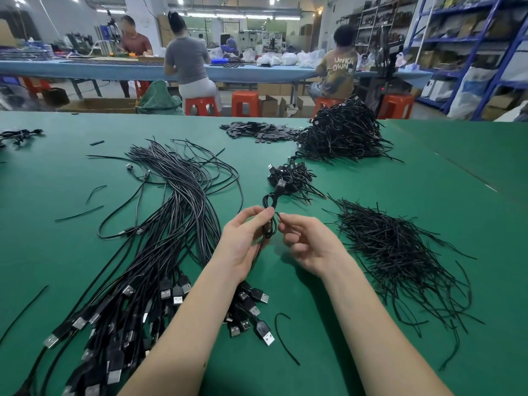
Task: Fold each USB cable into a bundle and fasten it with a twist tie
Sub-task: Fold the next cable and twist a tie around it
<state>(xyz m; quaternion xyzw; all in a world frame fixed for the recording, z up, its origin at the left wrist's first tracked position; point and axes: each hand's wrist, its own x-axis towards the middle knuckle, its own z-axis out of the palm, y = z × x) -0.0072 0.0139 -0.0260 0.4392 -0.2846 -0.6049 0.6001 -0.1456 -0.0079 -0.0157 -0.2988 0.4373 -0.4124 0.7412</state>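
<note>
1. I see a green table (400, 195) filling the lower view, its near and side edges cut off by the frame.
2. Loose cables (160, 238) lie in a long sheaf at left, long axis running from the near-left corner away toward the centre, USB plugs at the near end; the nearest plugs are cut off at the bottom edge and some are hidden under my left forearm.
3. A big heap (343, 135) of tied bundles sits far right of centre; a small heap (291, 178) lies nearer, just beyond my hands.
4. Twist ties (400, 252) lie spread at right, near my right hand but apart from it.
5. Left hand (243, 244) grips the folded bundle (270, 215) between thumb and fingers, above the table centre. The bundle's long axis points away from me, its loop at the far end; its near end is hidden in the palm.
6. Right hand (308, 241) pinches a tie (278, 215) end right beside the bundle; I cannot tell how far it wraps.
</note>
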